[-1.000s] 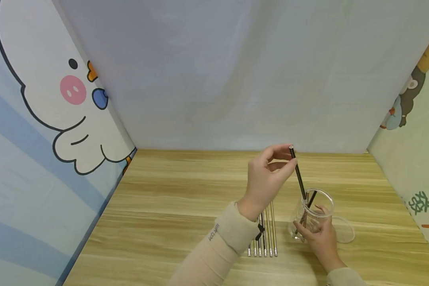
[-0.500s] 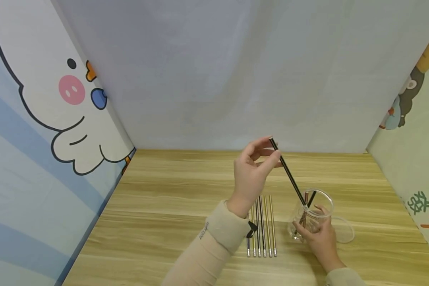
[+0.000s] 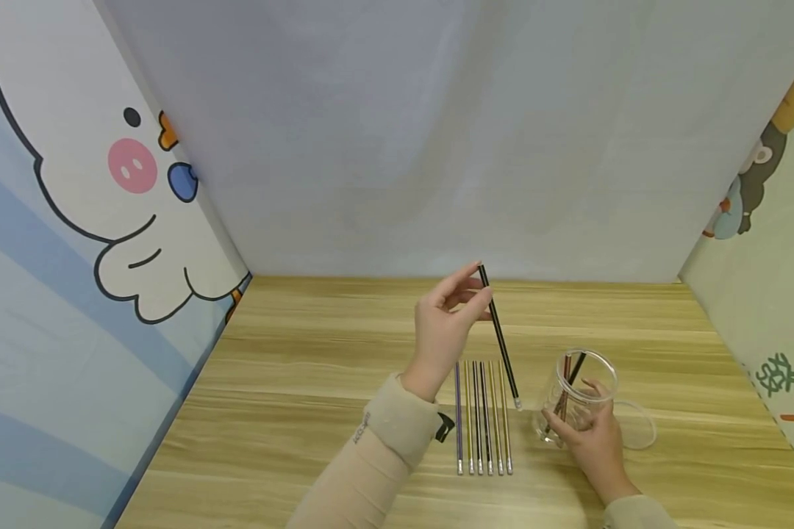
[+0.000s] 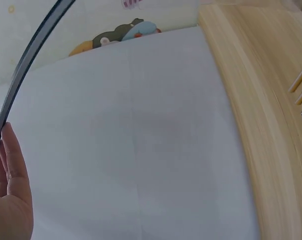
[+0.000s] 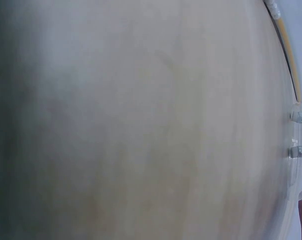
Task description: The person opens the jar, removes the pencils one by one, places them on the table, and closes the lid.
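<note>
Between thumb and fingertips my left hand (image 3: pixel 440 323) pinches a black pencil (image 3: pixel 499 334) near its upper end. The pencil slants down to the right, its silver eraser end low and left of the jar. In the left wrist view the same dark pencil (image 4: pixel 22 67) rises from the fingers at the left edge. My right hand (image 3: pixel 592 437) grips the clear jar (image 3: pixel 548 415) around its lower side. Inside the jar lean a black pencil (image 3: pixel 577 369) and a reddish-brown one (image 3: pixel 566 365), crossing lower down. In the right wrist view, silver pencil ends (image 5: pixel 301 151) show at the right edge.
A row of several pencils (image 3: pixel 481 419), purple, gold and black, lies side by side on the wooden table (image 3: pixel 291 411), eraser ends toward me. A clear round lid (image 3: pixel 638 426) lies right of the jar. Printed cloth walls (image 3: pixel 437 147) enclose the back and sides.
My left hand has drawn the black pencil out of the jar and moved it left, over toward the pencil row. The right hand and the jar have stayed in place.
</note>
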The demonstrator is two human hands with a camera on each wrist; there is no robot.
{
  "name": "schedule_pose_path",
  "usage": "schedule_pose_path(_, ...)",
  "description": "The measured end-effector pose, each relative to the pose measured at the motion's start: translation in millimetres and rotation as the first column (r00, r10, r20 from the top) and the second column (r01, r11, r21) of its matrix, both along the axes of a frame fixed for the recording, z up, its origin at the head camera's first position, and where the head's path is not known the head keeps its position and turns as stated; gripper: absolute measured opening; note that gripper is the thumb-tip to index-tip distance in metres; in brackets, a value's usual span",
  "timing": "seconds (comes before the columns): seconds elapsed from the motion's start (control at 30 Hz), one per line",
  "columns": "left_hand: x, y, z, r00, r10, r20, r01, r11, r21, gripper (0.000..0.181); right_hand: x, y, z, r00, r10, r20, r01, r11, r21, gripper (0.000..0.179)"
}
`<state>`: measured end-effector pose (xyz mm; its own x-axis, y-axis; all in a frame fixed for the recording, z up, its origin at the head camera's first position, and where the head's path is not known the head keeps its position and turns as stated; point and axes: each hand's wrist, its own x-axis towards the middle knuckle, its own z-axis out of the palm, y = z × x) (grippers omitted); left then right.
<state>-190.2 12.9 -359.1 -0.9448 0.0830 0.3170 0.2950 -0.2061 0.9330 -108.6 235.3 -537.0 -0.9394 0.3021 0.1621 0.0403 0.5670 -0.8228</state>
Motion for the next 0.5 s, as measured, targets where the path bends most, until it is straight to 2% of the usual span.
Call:
schedule_pose_path(0.23, -5.4, -5.2, -14.1, 0.995, 0.037, 0.096, -0.033, 0.999, -0.043, 0.033, -1.3, 0.3, -1.6, 1.0, -0.01, 0.005, 0.01, 1.0, 0.0, 0.082)
schedule_pose_path(0.5, -2.2, -10.2, -29.9, 0.985, 0.043, 0.165, -0.03, 0.996, -0.083, 0.03, -2.7, 0.5, -4.8, 1.0, 0.003, -0.013, -0.003, 1.0, 0.0, 0.081)
